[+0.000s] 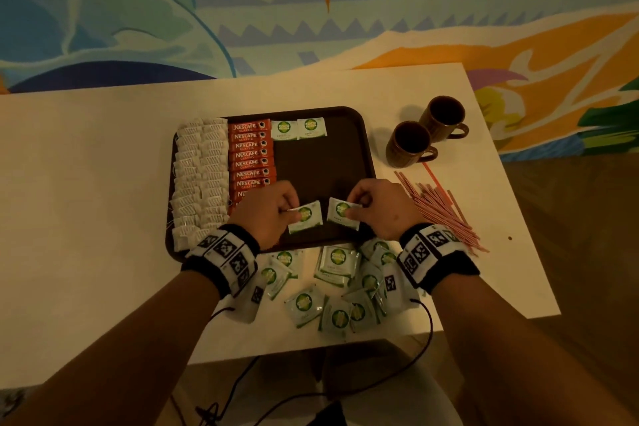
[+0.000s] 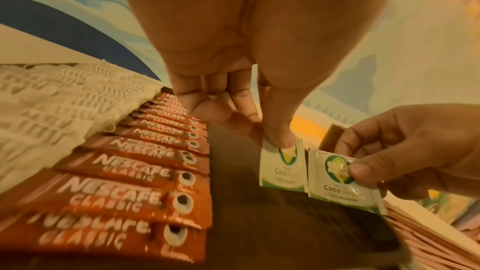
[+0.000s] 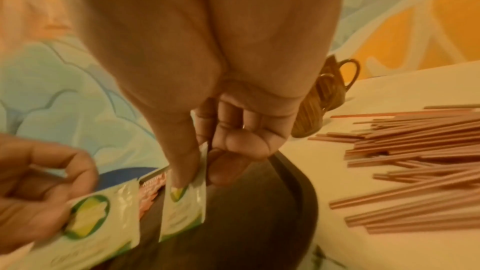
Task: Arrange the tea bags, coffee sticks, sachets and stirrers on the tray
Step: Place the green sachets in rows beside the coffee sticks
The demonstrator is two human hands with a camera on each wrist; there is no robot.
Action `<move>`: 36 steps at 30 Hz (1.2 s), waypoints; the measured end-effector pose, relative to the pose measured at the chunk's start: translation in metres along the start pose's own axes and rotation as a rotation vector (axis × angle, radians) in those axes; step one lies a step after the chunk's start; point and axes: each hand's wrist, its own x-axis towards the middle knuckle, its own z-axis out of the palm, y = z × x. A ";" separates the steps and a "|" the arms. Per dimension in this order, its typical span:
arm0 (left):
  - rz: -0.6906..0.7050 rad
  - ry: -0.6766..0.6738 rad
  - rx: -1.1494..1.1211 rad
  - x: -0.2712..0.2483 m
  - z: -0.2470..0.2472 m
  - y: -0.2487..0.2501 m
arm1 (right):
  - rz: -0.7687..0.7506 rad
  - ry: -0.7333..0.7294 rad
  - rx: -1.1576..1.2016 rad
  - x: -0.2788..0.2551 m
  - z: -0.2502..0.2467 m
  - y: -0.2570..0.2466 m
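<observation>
A dark brown tray [image 1: 359,135] lies on the table. White tea bags [image 1: 200,176] fill its left column, red Nescafe coffee sticks [image 1: 250,157] the column beside them, and two green-and-white sugar sachets [image 1: 299,130] lie at its far edge. My left hand [image 1: 273,211] pinches one sachet [image 1: 306,218] [image 2: 281,169] above the tray's near part. Beside it my right hand [image 1: 377,207] pinches another sachet [image 1: 342,213] [image 3: 182,206]. Several loose sachets [image 1: 332,290] lie on the table in front of the tray. Pink stirrers [image 1: 446,211] [image 3: 415,161] lie heaped to the tray's right.
Two brown mugs [image 1: 427,131] stand on the table beyond the stirrers, right of the tray. The table's right edge [image 1: 511,201] runs close past the stirrers. A black cable [image 1: 428,325] hangs off the near edge.
</observation>
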 end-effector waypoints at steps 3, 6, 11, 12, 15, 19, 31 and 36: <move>-0.035 0.001 0.053 0.031 -0.001 -0.006 | 0.015 -0.005 -0.102 0.029 0.011 -0.007; -0.049 0.032 0.135 0.058 -0.001 -0.012 | 0.015 0.059 -0.181 0.051 0.020 -0.013; 0.162 0.178 0.298 0.048 0.015 -0.020 | -0.157 0.144 -0.356 0.047 0.024 -0.016; 0.223 0.162 0.317 0.041 0.022 -0.023 | -0.176 0.085 -0.384 0.043 0.027 -0.016; 0.278 0.052 0.389 0.033 0.040 -0.032 | -0.169 -0.057 -0.446 0.040 0.039 -0.013; 0.259 -0.001 0.437 0.048 0.037 -0.033 | -0.183 -0.016 -0.426 0.056 0.041 -0.011; 0.140 0.052 0.539 0.115 0.009 -0.029 | 0.014 0.081 -0.366 0.113 0.022 -0.024; 0.100 0.071 0.451 0.129 -0.001 -0.031 | 0.024 0.072 -0.367 0.129 0.019 -0.028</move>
